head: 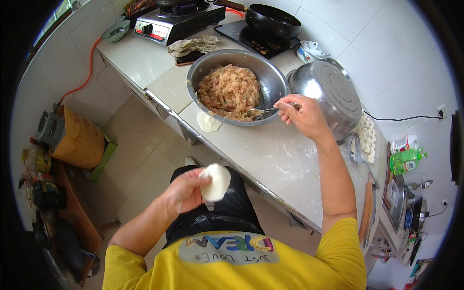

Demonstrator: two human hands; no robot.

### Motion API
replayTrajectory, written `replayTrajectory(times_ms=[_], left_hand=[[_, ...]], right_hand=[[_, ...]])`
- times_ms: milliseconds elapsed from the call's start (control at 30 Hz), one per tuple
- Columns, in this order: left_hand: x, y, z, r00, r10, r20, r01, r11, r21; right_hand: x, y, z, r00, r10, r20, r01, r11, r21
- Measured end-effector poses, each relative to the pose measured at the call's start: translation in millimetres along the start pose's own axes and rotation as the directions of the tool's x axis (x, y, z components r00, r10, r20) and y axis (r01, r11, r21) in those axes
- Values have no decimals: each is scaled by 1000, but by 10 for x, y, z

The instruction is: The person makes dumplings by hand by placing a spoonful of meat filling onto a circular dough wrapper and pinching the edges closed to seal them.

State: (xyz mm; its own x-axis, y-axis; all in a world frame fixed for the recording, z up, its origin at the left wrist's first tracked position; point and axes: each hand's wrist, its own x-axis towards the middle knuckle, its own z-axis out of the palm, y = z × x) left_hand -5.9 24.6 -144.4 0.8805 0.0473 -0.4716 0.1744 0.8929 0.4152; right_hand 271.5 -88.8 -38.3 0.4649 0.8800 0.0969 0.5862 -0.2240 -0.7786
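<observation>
My left hand [186,188] holds a round white dough wrapper [215,182] over my lap, thumb on its face. My right hand [302,114] grips the handle of a metal spoon [266,110], whose tip is in the minced filling [230,92]. That filling lies in a wide stainless steel bowl [279,81] near the counter's edge. Another dough wrapper [208,121] lies flat on the counter, against the near left side of the bowl. To the right of the bowl, a large metal basin [322,98] stands upside down.
White dough pieces [367,137] lie right of the basin, near a metal ladle [357,150] and a wooden-handled tool [365,212]. A black pan [273,23] sits on an induction cooker [241,38]. Left of it are a gas stove [177,21] and a cloth [193,45]. Flour marks the counter [268,148].
</observation>
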Motion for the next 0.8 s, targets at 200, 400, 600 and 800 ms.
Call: replayTrajectory(times_ms=[200,400,600,800], left_hand=[[380,348,364,943,254,-214,-266,964,-27],[468,503,480,901,334,-278,-361,931,-50],[456,564,470,889,353,-291,-387,920,-65],[479,594,365,888,361,-284,-402,910,-100]], right_hand=[[45,1,152,999,32,32,-37,987,156],[47,51,220,997,52,52,-66,951,302],[107,93,272,986,165,8,-145,847,511],[238,19,373,959,263,-108,-148,787,599]])
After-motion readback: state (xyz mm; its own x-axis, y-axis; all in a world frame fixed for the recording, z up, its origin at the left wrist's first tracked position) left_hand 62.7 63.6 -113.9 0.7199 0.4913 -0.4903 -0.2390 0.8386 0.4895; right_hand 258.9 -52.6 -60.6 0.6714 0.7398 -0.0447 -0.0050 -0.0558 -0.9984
